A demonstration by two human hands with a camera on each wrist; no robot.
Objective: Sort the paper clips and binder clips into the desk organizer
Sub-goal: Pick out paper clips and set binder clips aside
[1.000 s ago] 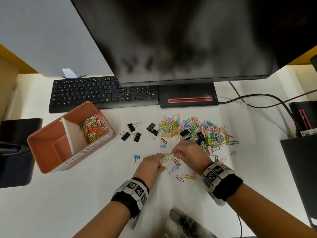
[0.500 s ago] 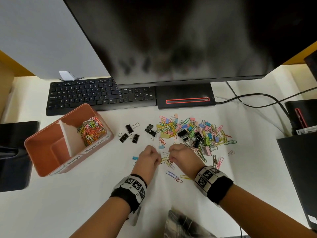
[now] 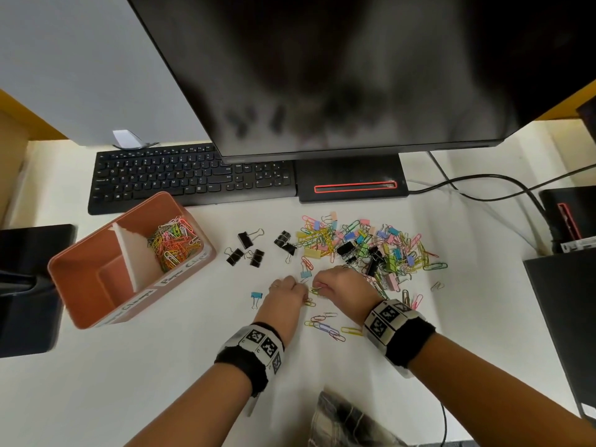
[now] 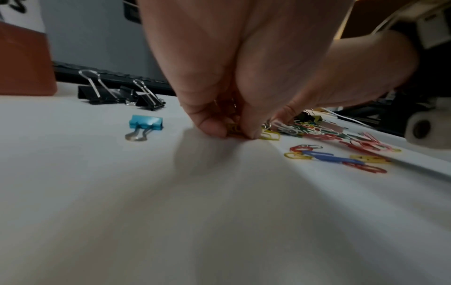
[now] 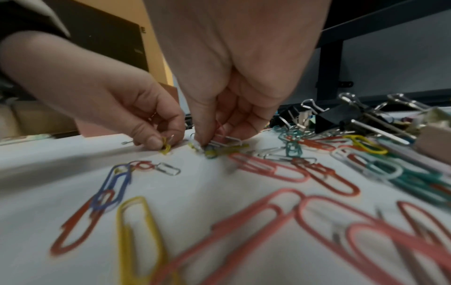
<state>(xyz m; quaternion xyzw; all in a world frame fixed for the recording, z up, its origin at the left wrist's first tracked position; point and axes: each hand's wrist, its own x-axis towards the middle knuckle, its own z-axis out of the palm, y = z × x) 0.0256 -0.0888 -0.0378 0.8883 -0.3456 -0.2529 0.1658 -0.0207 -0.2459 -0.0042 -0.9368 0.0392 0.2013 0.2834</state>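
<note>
A salmon desk organizer (image 3: pixel 80 304) stands at the left; its right compartment holds coloured paper clips (image 3: pixel 172 241). A mixed pile of paper clips and binder clips (image 3: pixel 364 246) lies at centre right. My left hand (image 3: pixel 285 290) pinches small yellow paper clips (image 4: pixel 234 129) against the desk. My right hand (image 3: pixel 338 283), just beside it, pinches a bunch of paper clips (image 5: pixel 219 146) at the pile's near edge. Loose paper clips (image 3: pixel 325 324) lie between my wrists. A blue binder clip (image 3: pixel 256 296) rests left of my left hand.
Black binder clips (image 3: pixel 245 250) lie between organizer and pile. A black keyboard (image 3: pixel 190 179) and monitor base (image 3: pixel 351 185) sit behind. Cables (image 3: pixel 483 188) run at the back right, with dark devices (image 3: pixel 567 279) at the right edge and a black object (image 3: pixel 29 285) at the left.
Both hands have moved a little away from me and leftward, toward the pile's near edge, staying close together and still picking at paper clips.
</note>
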